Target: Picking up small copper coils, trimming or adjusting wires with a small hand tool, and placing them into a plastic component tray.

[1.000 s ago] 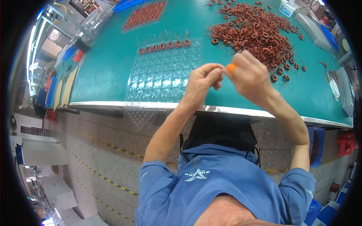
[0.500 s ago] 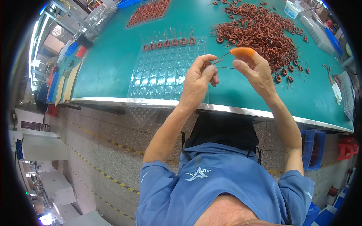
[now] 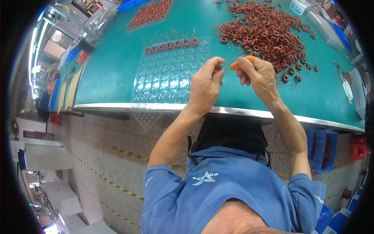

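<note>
Over the table's near side, my left hand (image 3: 205, 84) is closed in a pinch on a copper-coloured ring coil, mostly hidden by the fingers. Its thin wire leads (image 3: 227, 61) stick out toward my right hand (image 3: 260, 80). That hand is closed too, thumb pressed against an index finger in an orange finger cot (image 3: 237, 65), at the ends of the leads. Left of my hands lies a clear plastic tray (image 3: 165, 80) with round pockets. Several ring coils (image 3: 169, 46) stand along its far row, leads upward.
A large heap of ring coils (image 3: 269, 35) covers the table's far right. Another tray, full of coils (image 3: 151, 15), lies at the far left. Stacked clear trays (image 3: 325, 29) and a white tub (image 3: 299, 7) are at the right. A blue bin (image 3: 324, 151) stands below the table edge.
My right hand has drawn closer to my left and turned, its thumb now pressed to the orange-covered finger. The coil in my left hand is more hidden.
</note>
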`<state>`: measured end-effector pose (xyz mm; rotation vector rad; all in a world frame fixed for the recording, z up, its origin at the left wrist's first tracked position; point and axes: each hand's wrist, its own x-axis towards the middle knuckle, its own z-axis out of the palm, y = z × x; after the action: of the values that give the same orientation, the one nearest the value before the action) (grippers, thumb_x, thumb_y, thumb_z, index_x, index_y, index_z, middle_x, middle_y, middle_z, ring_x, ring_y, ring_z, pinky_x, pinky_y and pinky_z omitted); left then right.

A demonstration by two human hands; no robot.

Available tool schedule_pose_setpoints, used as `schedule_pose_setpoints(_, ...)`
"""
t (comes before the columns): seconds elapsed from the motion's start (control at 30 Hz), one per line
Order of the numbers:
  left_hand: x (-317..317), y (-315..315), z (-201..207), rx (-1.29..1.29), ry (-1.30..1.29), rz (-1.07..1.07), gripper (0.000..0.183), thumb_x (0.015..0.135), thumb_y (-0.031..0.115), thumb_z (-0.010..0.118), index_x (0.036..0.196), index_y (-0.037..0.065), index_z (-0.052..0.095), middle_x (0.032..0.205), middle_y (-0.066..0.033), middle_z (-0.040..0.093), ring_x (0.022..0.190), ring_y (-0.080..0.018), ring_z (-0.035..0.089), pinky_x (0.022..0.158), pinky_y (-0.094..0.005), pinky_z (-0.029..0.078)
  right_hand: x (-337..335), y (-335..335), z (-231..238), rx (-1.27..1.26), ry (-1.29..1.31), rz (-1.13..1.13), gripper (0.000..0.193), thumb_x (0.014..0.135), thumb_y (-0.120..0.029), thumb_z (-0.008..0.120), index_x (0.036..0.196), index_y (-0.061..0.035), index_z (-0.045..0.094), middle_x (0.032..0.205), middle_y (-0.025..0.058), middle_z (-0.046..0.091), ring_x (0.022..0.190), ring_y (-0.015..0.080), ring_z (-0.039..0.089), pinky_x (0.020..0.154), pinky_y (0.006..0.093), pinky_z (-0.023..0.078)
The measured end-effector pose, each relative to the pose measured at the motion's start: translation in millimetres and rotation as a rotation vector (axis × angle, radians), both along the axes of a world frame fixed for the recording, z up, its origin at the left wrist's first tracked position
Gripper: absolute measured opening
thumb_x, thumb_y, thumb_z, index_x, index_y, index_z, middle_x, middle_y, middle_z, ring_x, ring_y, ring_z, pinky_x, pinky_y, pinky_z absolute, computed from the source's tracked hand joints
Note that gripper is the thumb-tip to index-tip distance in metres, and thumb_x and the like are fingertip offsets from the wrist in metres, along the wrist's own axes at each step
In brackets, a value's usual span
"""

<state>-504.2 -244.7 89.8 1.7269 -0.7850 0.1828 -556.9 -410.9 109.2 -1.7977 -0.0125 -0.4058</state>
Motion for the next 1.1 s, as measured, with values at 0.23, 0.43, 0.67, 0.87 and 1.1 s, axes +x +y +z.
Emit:
schedule_pose_setpoints(0.23, 5.8, 14.6, 1.9, 0.007, 0.27, -0.173, 0.022, 0.095, 0.014, 0.057, 0.111, -0.001, 0.057, 0.067, -0.0047, 0.059, 0.057, -0.0112, 0.059, 0.053, -0.0259, 0.047, 1.9, 6.5, -3.4, 0.147, 0.012, 0.007, 0.036, 0.094, -0.035, 0.062, 0.095, 0.0003, 0.069, 0.062, -0.0023, 0.055, 0.052, 0.0046, 0.051, 0.047, 0.0193, 0.04)
schedule_pose_setpoints(0.43, 9.3, 18.3, -4.0, 0.065, 0.416, -0.424, 0.034, 0.098, 0.029, 0.053, 0.112, -0.002, 0.058, 0.066, -0.0036, 0.058, 0.058, -0.0108, 0.058, 0.054, -0.0259, 0.047, 6.8, -4.5, -10.4, 0.353, 0.133, 0.093, 0.028, 0.092, -0.031, 0.066, 0.092, -0.0034, 0.065, 0.063, -0.0032, 0.052, 0.052, 0.0032, 0.046, 0.046, 0.0167, 0.033)
schedule_pose_setpoints(0.67, -2.2, 18.7, 0.7, 0.069, 0.389, -0.442, 0.031, 0.098, 0.025, 0.054, 0.116, -0.001, 0.057, 0.065, -0.0015, 0.056, 0.057, -0.0087, 0.054, 0.056, -0.0257, 0.046, 3.1, -2.4, -13.9, 0.44, 0.045, 0.115, 0.024, 0.092, -0.025, 0.066, 0.088, -0.0023, 0.062, 0.061, -0.0016, 0.051, 0.052, 0.0059, 0.047, 0.048, 0.0185, 0.035)
schedule_pose_setpoints(0.87, -14.8, 14.1, -1.3, -0.099, 0.383, -0.437, 0.031, 0.099, 0.027, 0.053, 0.116, 0.0, 0.056, 0.07, -0.0028, 0.059, 0.061, -0.0098, 0.058, 0.057, -0.0245, 0.047, -18.7, 8.9, -8.5, 0.224, -0.276, -0.046, 0.019, 0.088, -0.016, 0.072, 0.09, 0.0009, 0.063, 0.068, 0.0013, 0.062, 0.057, 0.0038, 0.054, 0.05, 0.0178, 0.041)
schedule_pose_setpoints(1.1, -22.3, 9.4, -1.0, -0.385, 0.582, -0.706, 0.039, 0.101, 0.028, 0.05, 0.126, -0.002, 0.05, 0.087, -0.0125, 0.065, 0.069, -0.0166, 0.064, 0.061, -0.0266, 0.053, -22.0, 3.2, -10.7, 0.397, -0.256, 0.027, 0.019, 0.09, -0.018, 0.069, 0.091, 0.0003, 0.063, 0.067, 0.0015, 0.059, 0.055, 0.006, 0.053, 0.049, 0.0198, 0.042)
